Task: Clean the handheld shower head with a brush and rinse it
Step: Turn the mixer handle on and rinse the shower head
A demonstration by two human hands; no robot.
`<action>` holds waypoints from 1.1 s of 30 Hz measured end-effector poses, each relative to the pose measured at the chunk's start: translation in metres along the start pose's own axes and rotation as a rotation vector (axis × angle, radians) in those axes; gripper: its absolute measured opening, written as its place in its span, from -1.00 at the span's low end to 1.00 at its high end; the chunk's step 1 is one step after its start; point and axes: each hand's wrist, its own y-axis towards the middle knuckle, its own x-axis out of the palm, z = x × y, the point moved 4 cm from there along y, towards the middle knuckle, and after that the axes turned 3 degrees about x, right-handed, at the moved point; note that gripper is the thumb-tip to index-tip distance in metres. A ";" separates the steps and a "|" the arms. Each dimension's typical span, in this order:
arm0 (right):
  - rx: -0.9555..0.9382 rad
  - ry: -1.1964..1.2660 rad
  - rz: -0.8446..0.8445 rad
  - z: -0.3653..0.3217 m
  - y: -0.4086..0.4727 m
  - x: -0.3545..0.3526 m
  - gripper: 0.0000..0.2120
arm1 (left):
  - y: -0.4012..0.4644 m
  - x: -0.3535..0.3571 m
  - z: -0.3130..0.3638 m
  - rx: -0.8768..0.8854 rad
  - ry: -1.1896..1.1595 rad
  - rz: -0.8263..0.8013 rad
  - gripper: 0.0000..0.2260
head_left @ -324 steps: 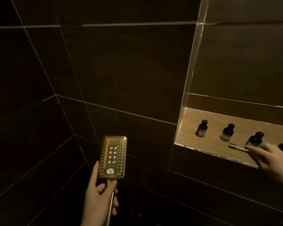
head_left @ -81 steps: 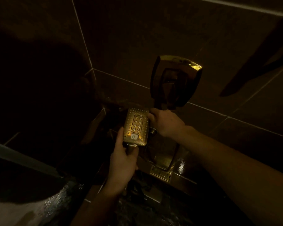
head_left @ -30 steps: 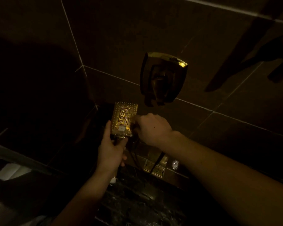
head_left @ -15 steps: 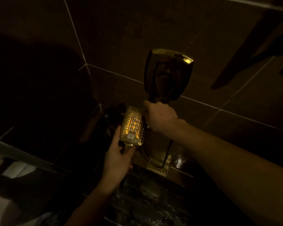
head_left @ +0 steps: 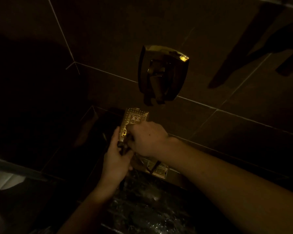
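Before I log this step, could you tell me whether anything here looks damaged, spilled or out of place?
Nothing stands out. The left hand grips the gold shower head by its handle, the right hand covers its face, and the wall fitting looks intact. The dim light hides finer detail.

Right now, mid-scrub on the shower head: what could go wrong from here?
1. The right hand covers most of the shower head face; in this dim light nozzles could be missed.
2. The left hand grips only below the head; a hard push might twist it loose.
3. The floor below looks wet, so footing may be slippery.
The brush itself is hidden.
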 end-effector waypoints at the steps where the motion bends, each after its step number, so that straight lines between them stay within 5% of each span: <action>1: 0.004 -0.012 -0.009 0.003 -0.002 0.000 -0.70 | 0.000 0.001 0.001 0.002 -0.003 0.001 -0.20; 10: 0.208 -0.042 -0.014 0.056 0.009 -0.022 -0.60 | -0.014 0.000 -0.001 0.083 0.023 -0.042 -0.18; 16: 0.114 0.050 0.077 0.035 0.020 -0.023 -0.51 | -0.022 -0.001 0.002 0.101 0.132 -0.106 -0.18; 23: -0.044 0.154 0.023 0.015 0.005 -0.006 -0.68 | -0.010 -0.009 0.001 0.090 0.038 0.011 -0.17; 27: 0.080 0.282 -0.075 0.049 0.009 -0.006 -0.57 | -0.005 -0.019 -0.007 0.067 -0.009 0.077 -0.19; 33: 0.306 0.376 -0.009 0.104 0.018 0.004 -0.69 | -0.004 -0.032 -0.021 0.012 -0.053 0.203 -0.24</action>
